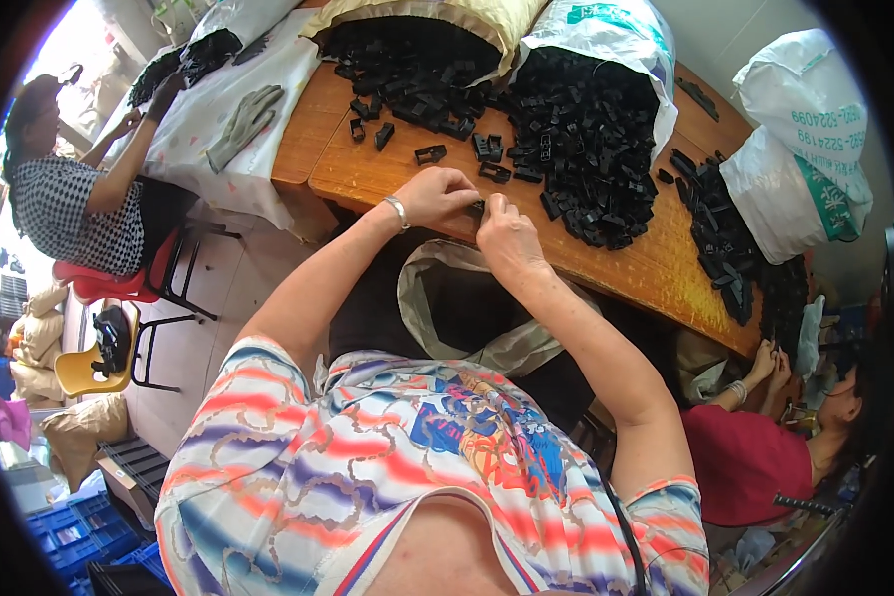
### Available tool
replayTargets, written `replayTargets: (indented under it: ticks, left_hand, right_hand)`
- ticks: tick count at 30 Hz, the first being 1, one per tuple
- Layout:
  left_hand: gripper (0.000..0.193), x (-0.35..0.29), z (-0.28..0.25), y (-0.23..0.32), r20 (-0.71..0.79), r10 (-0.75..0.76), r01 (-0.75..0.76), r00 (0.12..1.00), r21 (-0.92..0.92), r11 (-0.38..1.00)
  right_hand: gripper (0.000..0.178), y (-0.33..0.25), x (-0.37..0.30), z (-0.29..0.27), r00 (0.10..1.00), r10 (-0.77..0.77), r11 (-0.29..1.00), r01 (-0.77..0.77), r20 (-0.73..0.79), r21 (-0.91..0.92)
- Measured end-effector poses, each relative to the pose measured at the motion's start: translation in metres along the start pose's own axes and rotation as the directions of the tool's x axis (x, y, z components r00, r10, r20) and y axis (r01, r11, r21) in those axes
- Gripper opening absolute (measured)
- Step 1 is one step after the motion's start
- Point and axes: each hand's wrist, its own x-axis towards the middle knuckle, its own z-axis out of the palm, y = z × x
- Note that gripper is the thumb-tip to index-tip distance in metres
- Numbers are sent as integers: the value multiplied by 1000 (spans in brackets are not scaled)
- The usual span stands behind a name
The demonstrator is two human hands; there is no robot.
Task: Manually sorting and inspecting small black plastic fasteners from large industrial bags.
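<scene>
My left hand (435,197), with a metal bracelet at the wrist, and my right hand (513,236) meet at the table's near edge. The fingertips of both are pinched around a small black plastic part (479,206), mostly covered by the fingers. Just beyond them, loose black plastic clips (430,155) lie scattered on the wooden table (318,164). A large heap of similar black parts (586,149) spills from a white woven sack (606,35) to the right of my hands. Farther back, a tan sack (437,12) pours out more of them.
Below my hands hangs an open pale bag (414,288). A person (74,204) sits at a cloth-covered table on the left, near a grey glove (248,124). At the right, another person (745,457) handles parts beside elongated black pieces (720,243) and a white sack (780,189).
</scene>
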Motion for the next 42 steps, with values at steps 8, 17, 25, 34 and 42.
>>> replayTargets:
  ticks: [8,17,25,34,42]
  left_hand:
    - [17,7,11,1,-115,101,-64,988,285,956]
    - [19,-11,-8,-14,-466,359,-134,808,448,884]
    - [24,5,-15,-34,-473,320,8,821,570,822]
    - [26,-5,40,-2,-248,430,-277,868,477,834]
    - [29,-11,38,-3,-263,359,-237,896,402,884]
  right_hand:
    - [22,-8,-1,7,998,36,996,-32,-47,81]
    - [29,-7,-80,-11,979,204,735,-138,-22,664]
    - [20,61,-40,0,883,464,761,-356,-71,542]
    - [20,84,4,17,919,379,855,-393,111,338]
    - [18,58,-10,4,692,495,-99,-556,526,825]
